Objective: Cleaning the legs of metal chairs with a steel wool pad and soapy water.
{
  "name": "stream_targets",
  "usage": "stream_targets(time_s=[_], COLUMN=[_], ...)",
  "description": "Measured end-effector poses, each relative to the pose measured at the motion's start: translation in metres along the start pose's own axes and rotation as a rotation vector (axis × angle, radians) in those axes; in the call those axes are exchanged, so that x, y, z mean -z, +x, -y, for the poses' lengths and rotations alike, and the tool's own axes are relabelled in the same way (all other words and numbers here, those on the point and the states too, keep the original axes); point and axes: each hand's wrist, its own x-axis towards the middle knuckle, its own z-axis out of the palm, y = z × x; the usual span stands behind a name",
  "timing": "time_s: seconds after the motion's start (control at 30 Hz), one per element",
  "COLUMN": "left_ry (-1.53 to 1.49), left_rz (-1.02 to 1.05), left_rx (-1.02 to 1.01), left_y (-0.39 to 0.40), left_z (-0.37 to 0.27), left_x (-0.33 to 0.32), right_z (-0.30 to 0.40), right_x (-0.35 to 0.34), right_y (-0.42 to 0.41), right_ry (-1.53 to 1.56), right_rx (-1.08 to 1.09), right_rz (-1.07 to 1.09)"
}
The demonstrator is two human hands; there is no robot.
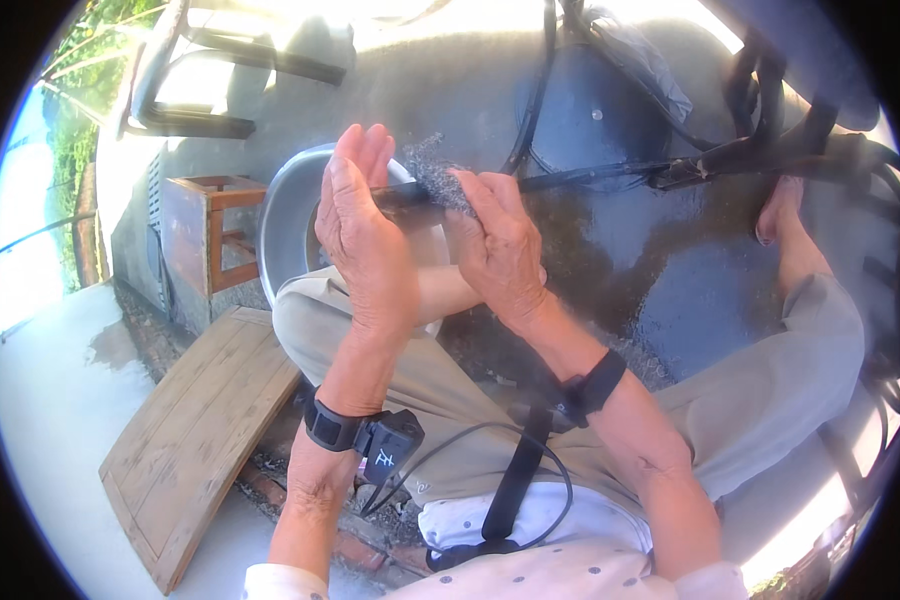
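My right hand grips a grey steel wool scourer, which lies against a dark bar or tube that runs off to the right. Beside it on the left, my left hand is upright with its fingers raised and its palm near the bar's end; whether it touches the bar cannot be told. Behind and below my left hand stands a round metal basin, partly hidden by the hand and a knee.
A small wooden stool lies left of the basin, with a wooden board nearer. Dark tubular frames stand at the upper left, and more dark tubing at the right. The concrete ground is wet.
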Motion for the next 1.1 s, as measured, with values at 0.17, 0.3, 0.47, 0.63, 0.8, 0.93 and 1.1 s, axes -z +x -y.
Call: stream_targets(time_s=[0.17, 0.3, 0.47, 0.63, 0.8, 0.93, 1.1], left_ry=[-0.060, 0.007, -0.199, -0.209, -0.165, -0.130, -0.128], left_rz=[-0.071, -0.045, 0.044, 0.059, 0.051, 0.076, 0.103], left_rx=[0.020, -0.014, 0.239, 0.267, 0.228, 0.227, 0.181], left_y=[-0.006, -0.006, 0.003, 0.006, 0.004, 0.007, 0.004], left_z=[-0.002, -0.007, -0.018, -0.020, -0.021, -0.019, -0.019], left_x=[-0.019, -0.004, -0.011, -0.008, -0.007, -0.014, -0.006], right_z=[-0.069, 0.019, -0.051, -0.022, 0.017, -0.045, 0.003], right_x=[0.008, 0.004, 0.011, 0.026, 0.044, 0.049, 0.049], right_y=[0.000, 0.016, 0.014, 0.037, 0.047, 0.055, 0.076], right_ry=[-0.100, 0.251, -0.001, 0.285, 0.225, -0.101, 0.198], right_rx=[-0.372, 0.042, -0.100, -0.130, 0.013, -0.170, 0.033], right_rz=[0.053, -0.018, 0.011, 0.225, 0.348, 0.452, 0.578])
